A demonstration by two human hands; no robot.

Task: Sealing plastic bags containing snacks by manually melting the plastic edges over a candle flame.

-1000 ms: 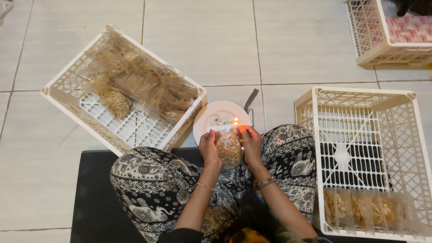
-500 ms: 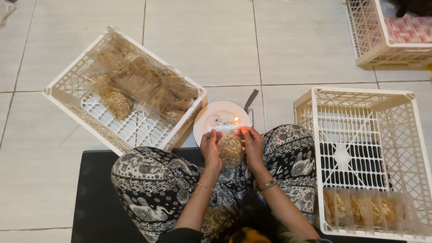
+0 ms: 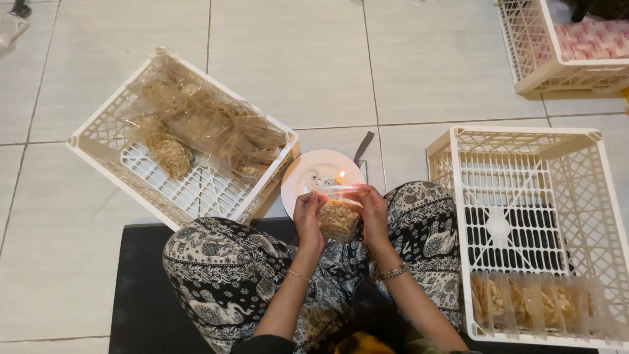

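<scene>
Head view, looking straight down at a person seated on a black mat (image 3: 141, 288) on a tiled floor (image 3: 288, 65), legs in black-and-white patterned trousers.

Left hand (image 3: 308, 216): fingers closed on the left edge of a small clear bag of golden crackers (image 3: 337, 219). Right hand (image 3: 373, 213): fingers closed on the right edge of the same bag, thumb near its top. A beaded bracelet sits on the right wrist, a thin one on the left. The bag is held upright between both hands above the lap, its top edge raised close to a small candle flame (image 3: 340, 177).

The flame stands on a white plate (image 3: 311, 177), which rests on the floor just ahead of the knees. A dark knife-like tool (image 3: 363, 147) lies just beyond the plate's far right edge; whether it touches the plate cannot be told.

To the person's left, a white lattice crate (image 3: 98, 141) sits at an angle on the floor and holds a loose heap of clear bags with crackers (image 3: 203, 128). To the person's right, a second white crate (image 3: 524, 141) stands square; a row of filled bags (image 3: 531, 301) lies side by side along its near wall, the remainder showing bare lattice. A third crate (image 3: 537, 75) at the far right corner holds pink-and-white packets (image 3: 590, 39).
</scene>
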